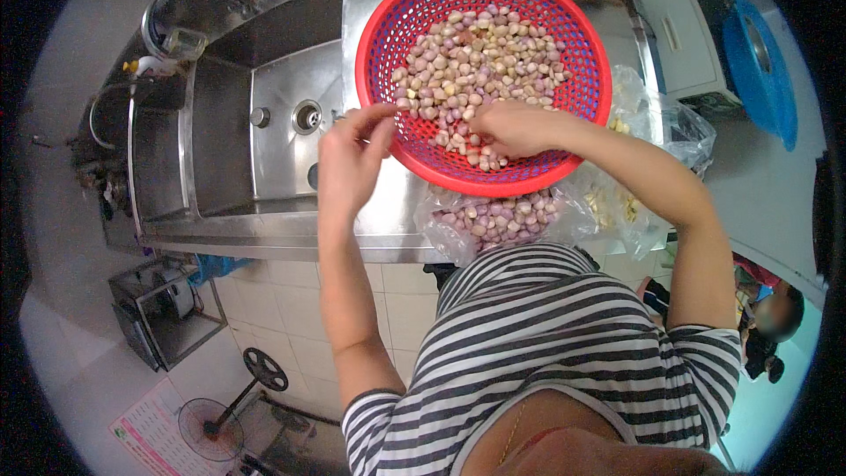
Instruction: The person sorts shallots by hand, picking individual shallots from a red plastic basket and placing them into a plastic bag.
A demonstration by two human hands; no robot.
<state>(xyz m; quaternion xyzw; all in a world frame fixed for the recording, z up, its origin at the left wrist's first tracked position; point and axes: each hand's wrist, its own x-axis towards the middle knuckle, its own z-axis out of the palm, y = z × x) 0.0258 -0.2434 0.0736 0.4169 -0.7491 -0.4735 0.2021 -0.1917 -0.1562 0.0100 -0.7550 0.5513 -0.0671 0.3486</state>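
Note:
A large red plastic colander [486, 188] rests on the steel counter, holding a broad heap of small peeled shallots [462, 73]. My right hand [519, 129] reaches inside near the front, its fingertips down among the shallots; whether they pinch one is hidden. Over the left rim is my left hand [357, 149], thumb and forefinger brought close to each other; I cannot tell if something small is between them. In front of the colander, partly under its rim, lies a clear plastic bag of purple shallots [505, 218].
A steel sink [284, 165] with a drain lies to the left. Clear bags with pale yellowish pieces [598, 205] are right of the colander. A white cabinet [687, 39] and a blue basin [760, 79] stand far right. Another person [770, 324] is at the lower right.

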